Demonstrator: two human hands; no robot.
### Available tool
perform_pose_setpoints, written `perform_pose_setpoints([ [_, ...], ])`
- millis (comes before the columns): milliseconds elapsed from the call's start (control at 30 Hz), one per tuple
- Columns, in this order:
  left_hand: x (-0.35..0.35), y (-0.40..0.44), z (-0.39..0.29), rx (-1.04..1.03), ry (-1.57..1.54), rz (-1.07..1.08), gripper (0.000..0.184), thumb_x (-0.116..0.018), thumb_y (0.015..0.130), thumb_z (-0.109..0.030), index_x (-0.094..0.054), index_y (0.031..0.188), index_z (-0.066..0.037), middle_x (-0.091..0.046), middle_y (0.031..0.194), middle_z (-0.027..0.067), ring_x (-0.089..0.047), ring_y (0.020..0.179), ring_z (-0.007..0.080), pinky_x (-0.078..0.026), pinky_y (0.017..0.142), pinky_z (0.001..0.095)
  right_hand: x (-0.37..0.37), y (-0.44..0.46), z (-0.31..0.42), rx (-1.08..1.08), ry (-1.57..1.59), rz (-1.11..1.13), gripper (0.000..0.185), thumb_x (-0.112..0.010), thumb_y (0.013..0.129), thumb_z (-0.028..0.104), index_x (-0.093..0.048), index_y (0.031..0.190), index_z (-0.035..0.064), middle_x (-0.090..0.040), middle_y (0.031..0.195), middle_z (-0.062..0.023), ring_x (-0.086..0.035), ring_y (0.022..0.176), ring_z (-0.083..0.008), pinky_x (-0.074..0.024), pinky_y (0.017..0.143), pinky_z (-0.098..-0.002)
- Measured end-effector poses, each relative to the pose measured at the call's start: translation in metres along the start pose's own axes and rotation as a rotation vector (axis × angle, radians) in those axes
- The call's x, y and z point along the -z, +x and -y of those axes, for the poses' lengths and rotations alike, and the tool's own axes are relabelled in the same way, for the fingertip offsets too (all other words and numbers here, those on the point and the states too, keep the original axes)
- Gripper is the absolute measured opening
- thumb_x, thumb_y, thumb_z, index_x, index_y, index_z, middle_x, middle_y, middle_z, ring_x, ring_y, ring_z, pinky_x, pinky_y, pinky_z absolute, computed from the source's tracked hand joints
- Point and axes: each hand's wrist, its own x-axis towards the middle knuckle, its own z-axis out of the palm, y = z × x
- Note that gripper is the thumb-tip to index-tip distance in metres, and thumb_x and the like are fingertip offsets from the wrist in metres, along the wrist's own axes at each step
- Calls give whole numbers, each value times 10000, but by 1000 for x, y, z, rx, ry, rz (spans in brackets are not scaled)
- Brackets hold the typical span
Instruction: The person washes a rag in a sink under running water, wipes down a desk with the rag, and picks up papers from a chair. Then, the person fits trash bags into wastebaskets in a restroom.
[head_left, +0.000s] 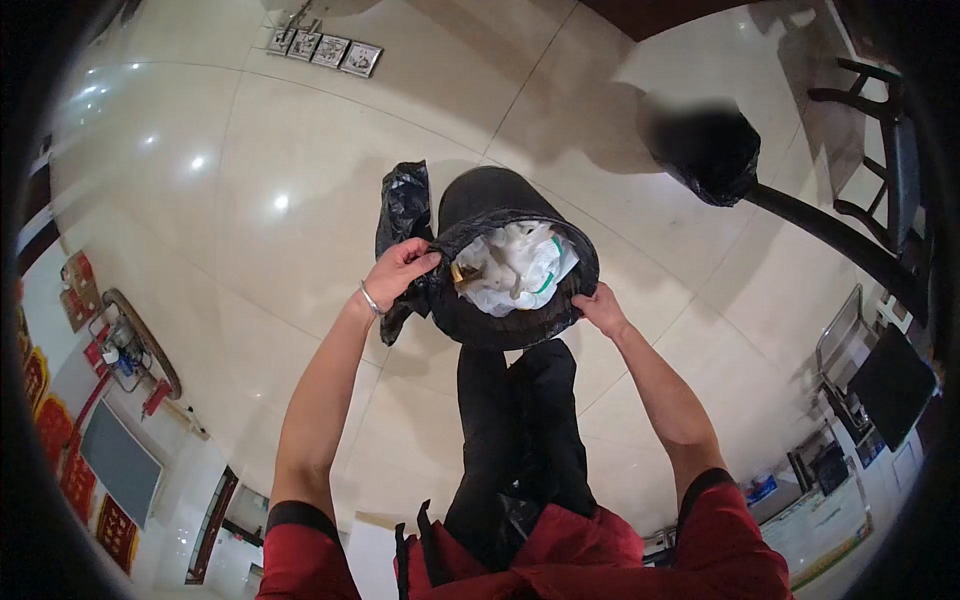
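Observation:
A black trash bin (pixel 490 190) stands in front of my legs, its opening tilted toward me. A black bin bag (pixel 515 325) lines it and folds over the rim. White crumpled waste (pixel 515 262) with a green stripe and a small yellowish piece fills the inside. My left hand (pixel 402 268), with a silver bracelet at the wrist, pinches the bag at the rim's left side. A loose black plastic length (pixel 403 205) hangs beside that hand. At the rim's lower right, my right hand (pixel 602 310) grips the bag edge; its fingertips are partly hidden.
Another black plastic bag (pixel 715 165) is at the upper right, beside a dark curved wooden piece (pixel 840 235). Dark chair legs (pixel 870 150) stand at the right edge. Small framed pictures (pixel 325 50) are at the upper left, on glossy floor tiles (pixel 290 240).

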Motion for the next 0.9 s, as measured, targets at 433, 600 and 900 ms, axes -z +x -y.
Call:
perform_pose_setpoints([
  [433, -35, -4, -8, -275, 814, -727, 154, -571, 710, -135, -457, 752, -41, -436, 786, 144, -489, 723, 354, -401, 590, 416, -32, 22, 23, -37, -415, -200, 251, -532, 637, 145, -564, 831, -10, -571, 790, -230, -549, 772, -371, -449, 693, -395],
  [600, -43, -8, 22, -465, 1123, -438, 51, -494, 741, -131, -465, 768, -98, -462, 761, 93, -523, 624, 308, -438, 503, 400, -45, 19, 26, 112, -560, -308, 234, -518, 635, 149, -564, 779, -29, -563, 726, -237, -564, 726, -353, -450, 663, -401],
  [900, -40, -19, -1, -372, 1073, -576, 136, -500, 770, -179, -424, 833, -85, -521, 769, 114, -544, 619, 324, -441, 509, 395, -45, 49, 15, 147, -400, -344, 192, -520, 652, 129, -558, 682, -56, -562, 559, -184, -579, 481, -246, -468, 445, -323],
])
